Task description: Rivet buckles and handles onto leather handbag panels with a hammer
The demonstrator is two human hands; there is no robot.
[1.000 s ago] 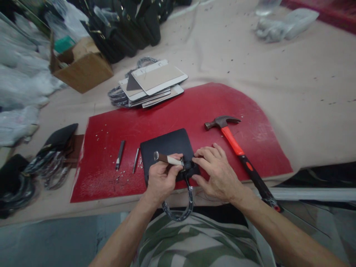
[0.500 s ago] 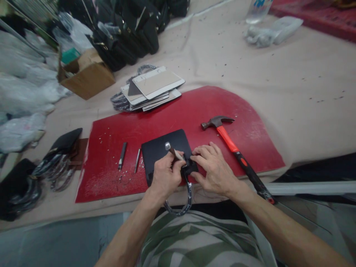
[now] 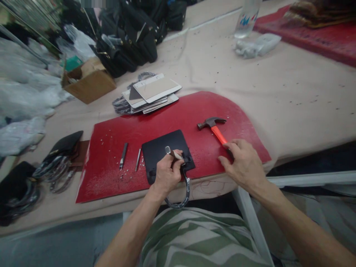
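My left hand (image 3: pixel 168 171) is closed around a short punch (image 3: pixel 170 152) with a shiny metal top. It holds the punch, slightly tilted, against the near right part of a flat black leather bag panel (image 3: pixel 164 146). From the panel a plastic-wrapped looped handle (image 3: pixel 187 193) hangs over the table edge. My right hand (image 3: pixel 243 163) is closed over the dark grip of a claw hammer (image 3: pixel 218 134), thumb and fingers on either side; the lower handle is hidden beneath it. The hammer's head rests on the red mat (image 3: pixel 194 111). The punch's tip is hidden by my fingers.
Two slim metal tools, a flat one (image 3: pixel 124 155) and a round rod (image 3: pixel 138 159), lie left of the panel among small scraps. Behind are stacked panels (image 3: pixel 155 89), a cardboard box (image 3: pixel 90 83) and black bags (image 3: pixel 130 40). A bottle (image 3: pixel 246 20) stands far right.
My right hand has left the black panel and moved right onto the hammer's handle. My left hand still holds the punch on the panel. The view has shifted slightly.
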